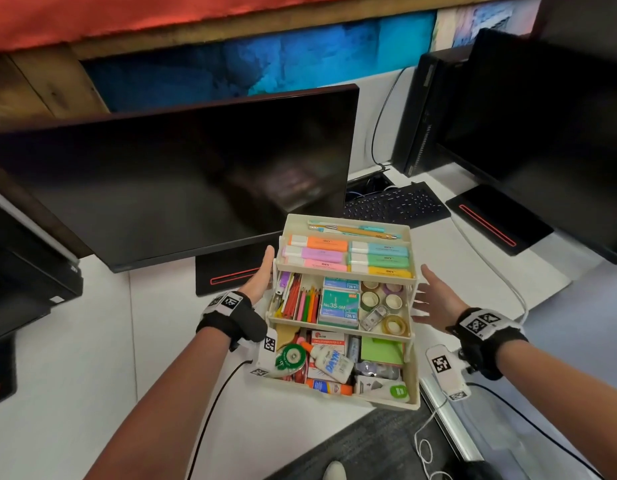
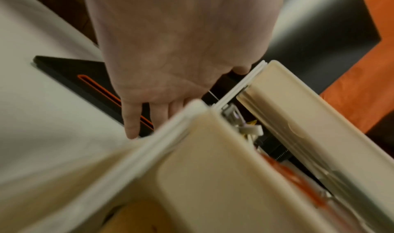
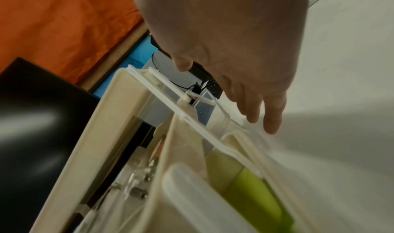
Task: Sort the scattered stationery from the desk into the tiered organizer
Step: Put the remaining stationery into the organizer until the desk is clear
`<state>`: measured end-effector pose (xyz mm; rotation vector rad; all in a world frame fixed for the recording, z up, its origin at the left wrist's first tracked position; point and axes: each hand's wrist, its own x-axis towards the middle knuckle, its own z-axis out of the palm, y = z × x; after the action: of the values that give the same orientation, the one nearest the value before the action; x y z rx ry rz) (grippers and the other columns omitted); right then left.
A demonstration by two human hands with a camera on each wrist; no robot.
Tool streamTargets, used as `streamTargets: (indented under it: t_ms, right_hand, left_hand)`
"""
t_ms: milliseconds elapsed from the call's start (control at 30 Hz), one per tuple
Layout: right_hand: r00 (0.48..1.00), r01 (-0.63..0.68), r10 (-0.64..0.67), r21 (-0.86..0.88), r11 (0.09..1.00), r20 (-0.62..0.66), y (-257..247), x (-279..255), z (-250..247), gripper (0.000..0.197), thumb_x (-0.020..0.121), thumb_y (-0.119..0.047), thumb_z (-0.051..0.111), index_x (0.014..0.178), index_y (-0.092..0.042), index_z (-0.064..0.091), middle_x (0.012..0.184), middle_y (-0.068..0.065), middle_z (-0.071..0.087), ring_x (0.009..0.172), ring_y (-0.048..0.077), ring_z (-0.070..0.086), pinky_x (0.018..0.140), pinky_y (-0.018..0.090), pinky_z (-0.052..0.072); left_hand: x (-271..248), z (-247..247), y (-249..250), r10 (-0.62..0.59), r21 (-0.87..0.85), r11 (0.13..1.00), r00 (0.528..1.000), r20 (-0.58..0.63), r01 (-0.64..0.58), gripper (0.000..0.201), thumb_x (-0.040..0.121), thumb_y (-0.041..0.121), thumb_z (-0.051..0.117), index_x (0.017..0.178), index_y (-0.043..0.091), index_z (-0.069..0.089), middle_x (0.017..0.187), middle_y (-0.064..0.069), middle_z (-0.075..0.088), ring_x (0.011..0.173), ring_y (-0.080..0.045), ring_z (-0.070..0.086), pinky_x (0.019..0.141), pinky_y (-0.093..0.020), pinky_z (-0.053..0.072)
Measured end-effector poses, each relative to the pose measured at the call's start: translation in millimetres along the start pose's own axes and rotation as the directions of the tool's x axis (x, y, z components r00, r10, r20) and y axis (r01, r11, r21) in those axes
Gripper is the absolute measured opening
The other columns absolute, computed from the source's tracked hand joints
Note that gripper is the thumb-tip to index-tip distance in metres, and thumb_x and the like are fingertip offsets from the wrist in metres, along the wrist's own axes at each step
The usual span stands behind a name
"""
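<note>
A cream three-tier organizer [image 1: 414,379] stands fanned open on the white desk. Its top tier holds pastel highlighters [image 1: 348,254] and pens. The middle tier holds coloured pencils [image 1: 309,303], staple boxes [image 1: 338,303] and tape rolls [image 1: 383,303]. A glue bottle [image 1: 331,363] and green sticky notes [image 1: 381,351] lie in the bottom tier. My left hand [image 1: 262,275] has straight fingers lying along the organizer's left side by the top tier. My right hand [image 1: 435,296] is spread open a short way off the right side, holding nothing. The wrist views show the left hand [image 2: 179,51] and right hand [image 3: 234,43] beside the organizer [image 2: 204,169] [image 3: 102,127].
A large dark monitor [image 1: 182,181] stands right behind the organizer, its base [image 1: 231,271] under my left hand. A black keyboard [image 1: 393,206] lies at the back right, beside a second monitor [image 1: 549,133]. A white cable [image 1: 501,275] runs across the desk on the right.
</note>
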<state>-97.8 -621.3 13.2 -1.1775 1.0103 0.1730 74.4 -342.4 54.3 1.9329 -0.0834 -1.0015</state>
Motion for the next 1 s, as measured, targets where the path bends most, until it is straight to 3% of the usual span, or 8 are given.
streamTargets:
  t_ms: [233,367,533,633,767,867,933,1000]
  right_hand:
    - [0.997,0.046,-0.041,-0.073,0.996,0.070,-11.9,-2.3,8.8,0.083,0.081,-0.077,0.031,0.125,-0.012,0.057,0.130,0.013,0.056,0.103,0.026,0.055,0.083,0.037,0.048]
    - [0.995,0.077,-0.071,-0.075,0.994,0.076,-9.1,-6.7,6.5,0.077,0.083,-0.075,0.029,0.122,-0.017,0.061,0.123,0.012,0.060,0.101,0.026,0.058,0.079,0.036,0.050]
    - [0.990,0.102,-0.096,-0.049,0.994,0.106,1.8,-15.4,3.2,0.080,0.079,-0.079,0.032,0.121,-0.018,0.062,0.126,0.014,0.059,0.112,0.030,0.055,0.086,0.038,0.049]
    - [0.985,0.137,-0.132,-0.037,0.990,0.113,10.0,-20.8,0.6,0.084,0.066,-0.086,0.040,0.121,-0.025,0.062,0.129,0.013,0.058,0.118,0.030,0.054,0.093,0.041,0.049]
    - [0.975,0.184,-0.181,-0.012,0.983,0.128,17.2,-33.2,1.1,0.086,0.061,-0.086,0.043,0.121,-0.027,0.062,0.130,0.017,0.055,0.107,0.027,0.054,0.077,0.032,0.051]
    - [0.965,0.224,-0.222,-0.003,0.975,0.138,21.0,-41.9,-0.8,0.090,0.054,-0.087,0.052,0.120,-0.027,0.063,0.128,0.013,0.058,0.121,0.031,0.053,0.101,0.045,0.044]
    - [0.956,0.250,-0.245,-0.013,0.968,0.161,22.7,-48.6,-2.3,0.094,0.051,-0.088,0.054,0.122,-0.027,0.061,0.129,0.009,0.059,0.124,0.029,0.051,0.107,0.048,0.038]
    - [0.951,0.270,-0.261,-0.034,0.962,0.168,22.6,-57.4,-1.9,0.099,0.047,-0.090,0.055,0.124,-0.028,0.059,0.128,0.005,0.060,0.123,0.024,0.053,0.108,0.047,0.037]
  left_hand:
    - [22.5,-7.7,-4.4,0.023,0.041,0.999,0.998,0.050,-0.025,0.124,0.049,0.102,0.014,0.144,0.024,0.035,0.143,-0.014,0.045,0.132,-0.029,0.043,0.111,-0.053,0.029]
    - [11.1,-1.3,1.7,0.021,0.022,1.000,1.000,0.021,-0.022,0.099,0.072,0.086,0.005,0.144,0.025,0.036,0.143,-0.011,0.046,0.134,-0.027,0.039,0.113,-0.050,0.026]
    - [11.8,2.9,-3.5,0.051,0.016,0.999,0.997,0.063,-0.052,0.113,0.057,0.094,0.010,0.144,0.025,0.034,0.140,-0.012,0.048,0.131,-0.028,0.043,0.110,-0.053,0.030]
    - [14.4,8.0,-8.2,0.069,-0.004,0.998,0.995,0.070,-0.069,0.124,0.048,0.101,0.016,0.140,0.023,0.041,0.134,-0.015,0.054,0.126,-0.029,0.049,0.108,-0.052,0.033]
    - [31.8,11.6,-23.1,0.102,-0.079,0.992,0.992,0.080,-0.095,0.099,0.060,0.095,0.031,0.123,0.023,0.054,0.125,-0.024,0.056,0.119,-0.039,0.053,0.105,-0.056,0.037]
    - [13.1,10.8,-17.6,0.110,-0.118,0.988,0.991,0.074,-0.101,0.083,0.074,0.086,0.030,0.118,0.021,0.058,0.120,-0.023,0.060,0.120,-0.041,0.052,0.107,-0.056,0.034]
    - [-2.0,12.6,-13.9,0.109,-0.089,0.991,0.989,0.105,-0.100,0.069,0.083,0.078,0.014,0.120,0.038,0.056,0.117,-0.009,0.064,0.119,-0.029,0.054,0.108,-0.048,0.033]
    - [-6.4,12.0,-17.2,0.103,-0.070,0.993,0.983,0.154,-0.093,0.077,0.078,0.079,0.005,0.127,0.041,0.051,0.127,-0.007,0.060,0.125,-0.025,0.049,0.113,-0.049,0.026]
